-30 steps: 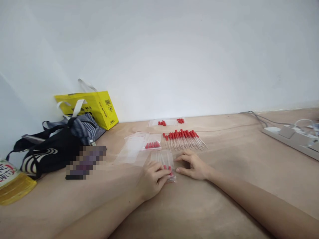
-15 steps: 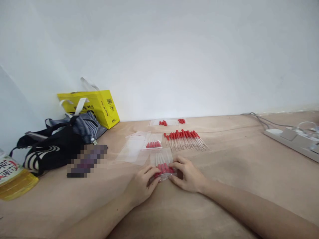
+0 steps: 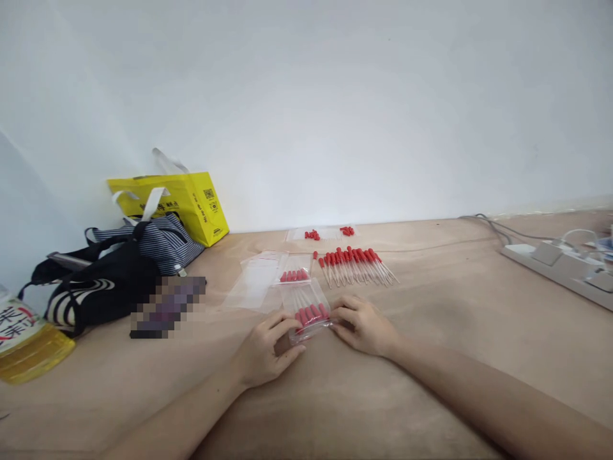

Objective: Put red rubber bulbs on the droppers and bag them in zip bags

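A clear zip-lock bag (image 3: 311,295) holding several droppers with red rubber bulbs lies in front of me, its zip edge towards me. My left hand (image 3: 265,348) is at its lower left corner, forefinger on the plastic and thumb by the near edge. My right hand (image 3: 364,324) has its fingertips closed at the lower right corner. Just behind is another bag of red-bulbed droppers (image 3: 294,275). Beside it to the left lie flat clear bags (image 3: 251,286). A row of loose droppers (image 3: 357,265) with red bulbs spreads out to the right.
Further bagged red-bulbed droppers (image 3: 325,234) lie by the wall. On the left are a yellow bag (image 3: 211,207), a striped bag (image 3: 167,239), a black bag (image 3: 115,287), a blurred-out item (image 3: 170,306) and a bottle of yellow liquid (image 3: 36,351). A power strip (image 3: 565,271) with cables lies right.
The bag between my hands now lies tilted, its zip edge slanting up to the right. My right thumb has drawn in towards the fingers; my left thumb has slid slightly back.
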`<state>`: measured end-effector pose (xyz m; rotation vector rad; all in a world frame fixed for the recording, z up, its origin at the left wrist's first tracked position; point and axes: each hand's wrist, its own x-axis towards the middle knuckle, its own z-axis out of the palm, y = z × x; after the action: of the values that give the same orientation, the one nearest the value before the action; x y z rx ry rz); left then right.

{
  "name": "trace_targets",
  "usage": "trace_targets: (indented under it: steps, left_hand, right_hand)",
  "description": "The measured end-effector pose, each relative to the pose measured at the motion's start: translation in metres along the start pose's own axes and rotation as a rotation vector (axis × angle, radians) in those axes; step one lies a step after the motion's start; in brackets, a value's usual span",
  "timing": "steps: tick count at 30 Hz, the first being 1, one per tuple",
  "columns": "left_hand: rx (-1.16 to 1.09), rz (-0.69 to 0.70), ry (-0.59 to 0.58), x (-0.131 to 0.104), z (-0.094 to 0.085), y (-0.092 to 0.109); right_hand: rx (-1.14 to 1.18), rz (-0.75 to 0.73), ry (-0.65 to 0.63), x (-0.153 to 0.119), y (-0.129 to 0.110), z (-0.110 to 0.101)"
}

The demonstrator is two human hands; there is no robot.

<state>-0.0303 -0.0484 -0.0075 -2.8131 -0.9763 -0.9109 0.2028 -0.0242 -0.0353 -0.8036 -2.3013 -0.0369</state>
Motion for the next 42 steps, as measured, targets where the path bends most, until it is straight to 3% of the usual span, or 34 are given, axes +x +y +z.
trace_targets:
  steps: [8, 18, 25, 30, 42]
  left_hand:
    - [0.323, 0.353, 0.162, -0.004, 0.001, -0.014]
    - [0.423, 0.475, 0.237, -0.004, 0.001, -0.021]
    - [0.374, 0.470, 0.259, -0.003, 0.001, -0.019]
    - [0.385, 0.505, 0.185, -0.001, -0.003, -0.017]
    - [0.294, 0.487, 0.252, 0.002, 0.002, -0.022]
  right_hand:
    - [-0.337, -0.300, 0.055, 0.008, 0.012, 0.000]
    - [-0.405, -0.498, 0.115, 0.009, 0.010, -0.006]
    - [-0.417, -0.545, 0.147, 0.010, 0.009, -0.007]
    - [-0.390, -0.548, 0.121, 0.011, 0.007, -0.007]
    - [-0.393, -0.439, 0.191, 0.011, 0.005, 0.002]
